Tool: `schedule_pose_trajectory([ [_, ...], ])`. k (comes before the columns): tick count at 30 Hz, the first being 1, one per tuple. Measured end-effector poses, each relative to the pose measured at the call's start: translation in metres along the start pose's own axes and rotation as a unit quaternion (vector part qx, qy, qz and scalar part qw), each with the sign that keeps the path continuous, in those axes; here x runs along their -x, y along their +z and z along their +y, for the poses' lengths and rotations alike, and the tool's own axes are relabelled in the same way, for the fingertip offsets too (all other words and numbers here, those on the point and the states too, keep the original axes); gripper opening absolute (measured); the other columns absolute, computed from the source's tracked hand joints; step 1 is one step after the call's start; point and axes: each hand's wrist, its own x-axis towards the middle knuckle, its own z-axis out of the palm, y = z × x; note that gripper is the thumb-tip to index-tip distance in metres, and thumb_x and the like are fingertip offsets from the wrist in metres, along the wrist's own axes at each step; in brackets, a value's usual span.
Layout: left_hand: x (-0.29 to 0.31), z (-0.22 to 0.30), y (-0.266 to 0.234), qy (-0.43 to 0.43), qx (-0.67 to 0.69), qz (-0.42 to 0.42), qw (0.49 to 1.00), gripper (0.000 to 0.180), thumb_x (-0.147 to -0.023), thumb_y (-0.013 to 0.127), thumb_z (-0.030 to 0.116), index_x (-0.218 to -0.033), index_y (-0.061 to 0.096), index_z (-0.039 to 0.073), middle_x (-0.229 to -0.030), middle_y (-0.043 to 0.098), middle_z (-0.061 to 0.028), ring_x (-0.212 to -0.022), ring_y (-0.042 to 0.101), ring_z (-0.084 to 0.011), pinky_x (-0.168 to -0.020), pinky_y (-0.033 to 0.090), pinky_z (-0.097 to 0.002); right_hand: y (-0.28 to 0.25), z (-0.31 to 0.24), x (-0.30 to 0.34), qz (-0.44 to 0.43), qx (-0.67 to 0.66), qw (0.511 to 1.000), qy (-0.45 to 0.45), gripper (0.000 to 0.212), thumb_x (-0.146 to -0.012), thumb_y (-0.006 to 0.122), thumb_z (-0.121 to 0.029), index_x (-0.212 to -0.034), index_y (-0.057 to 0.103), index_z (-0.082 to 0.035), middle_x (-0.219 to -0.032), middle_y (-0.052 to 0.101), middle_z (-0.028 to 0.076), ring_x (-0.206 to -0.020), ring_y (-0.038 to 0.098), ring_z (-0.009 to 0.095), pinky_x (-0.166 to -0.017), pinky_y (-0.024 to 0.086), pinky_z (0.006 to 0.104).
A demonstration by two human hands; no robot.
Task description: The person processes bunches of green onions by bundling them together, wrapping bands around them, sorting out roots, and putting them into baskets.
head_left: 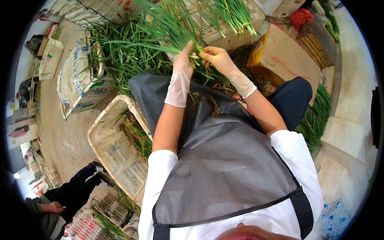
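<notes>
My left hand (183, 64), in a thin whitish glove, is closed round a small bunch of scallions (170, 26). Their long green leaves fan up and to the left, and the pale stem ends poke out by my fingers. Close beside it, my gloved right hand (219, 60) pinches a green scallion stalk (199, 49) between thumb and fingers. Just beyond the hands, a neat bundle of scallions (235, 16) lies on an upturned-looking pale plastic crate (216, 41). A loose heap of green leaves and trimmings (126, 52) spreads below and to the left.
A cardboard box (286, 56) stands to the right, with more greens (318, 116) beside my leg. At left are a white sack-like container (76, 80) and a slotted plastic basket (120, 156) holding scraps. Another person (60, 200) sits at the lower left.
</notes>
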Motion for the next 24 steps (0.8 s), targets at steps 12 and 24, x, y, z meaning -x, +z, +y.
schedule_pose_trajectory([
  [12, -0.009, 0.007, -0.027, -0.031, -0.033, 0.014, 0.999, 0.008, -0.080, 0.070, 0.008, -0.085, 0.064, 0.004, -0.076, 0.062, -0.0024, -0.057, 0.053, -0.0119, -0.050, 0.045, -0.0228, -0.010, 0.000, -0.004, 0.076, -0.042, 0.995, -0.059, 0.023, -0.086, 0.062, -0.021, -0.083, 0.067, 0.001, -0.068, 0.062, 0.002, -0.058, 0.050, 0.007, -0.055, 0.042, 0.0225],
  [24, 0.013, 0.061, -0.036, 0.066, 0.067, -0.094, 0.991, 0.009, -0.084, 0.066, 0.008, -0.090, 0.063, 0.001, -0.073, 0.058, -0.0018, -0.058, 0.049, -0.0118, -0.054, 0.042, -0.0250, -0.033, 0.007, 0.017, -0.045, 0.163, 0.973, 0.159, 0.043, -0.094, 0.047, -0.032, -0.123, 0.054, -0.001, -0.085, 0.067, 0.009, -0.074, 0.062, 0.013, -0.066, 0.047, 0.0259],
])
